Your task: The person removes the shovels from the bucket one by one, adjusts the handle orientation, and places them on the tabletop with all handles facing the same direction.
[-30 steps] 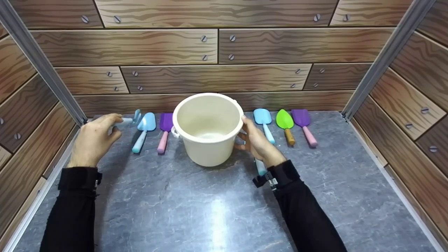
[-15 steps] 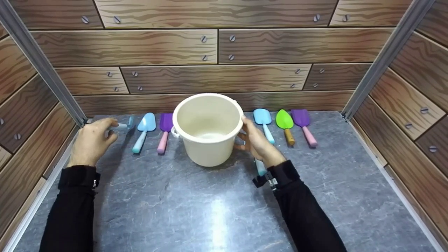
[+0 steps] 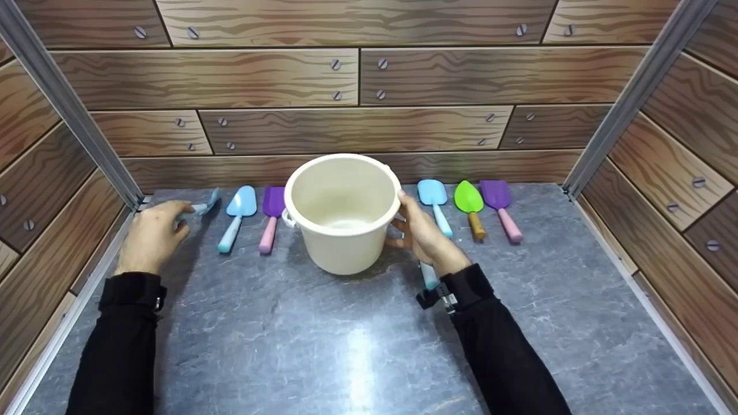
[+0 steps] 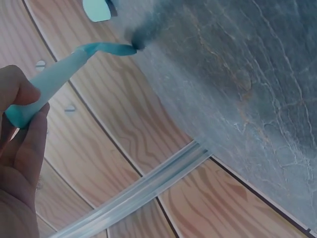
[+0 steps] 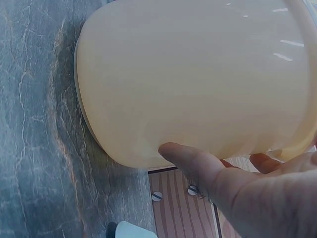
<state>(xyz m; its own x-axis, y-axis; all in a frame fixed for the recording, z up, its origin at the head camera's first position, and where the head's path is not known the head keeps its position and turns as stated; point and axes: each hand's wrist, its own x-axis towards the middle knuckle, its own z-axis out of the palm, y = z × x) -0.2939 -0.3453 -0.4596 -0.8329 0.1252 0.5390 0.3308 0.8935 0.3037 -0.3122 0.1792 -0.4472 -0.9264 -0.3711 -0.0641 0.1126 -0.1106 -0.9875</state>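
Note:
My left hand [image 3: 151,237] pinches the handle of a small light blue garden tool [image 4: 57,82] between thumb and fingers at the far left. Its curved head [image 3: 211,203] points right; whether that head is a scoop or a fork is hard to tell. An upright cream bucket [image 3: 346,248] stands in the middle of the table. My right hand [image 3: 426,233] holds the bucket's right side, with fingers against the wall and near the rim. In the right wrist view, one fingertip [image 5: 171,148] touches the bucket's outer wall. The bucket's visible inside shows no tools.
Left of the bucket lie a blue trowel [image 3: 242,202] and a purple shovel [image 3: 274,202] with a pink handle. On its right are a blue shovel [image 3: 432,192], a green trowel [image 3: 469,197] and another purple shovel [image 3: 496,194]. A blue handle [image 3: 428,275] shows beside my right wrist.
My left hand has lowered slightly with the blue tool, and the tool's head has turned and shifted left. My right hand and the bucket have not moved.

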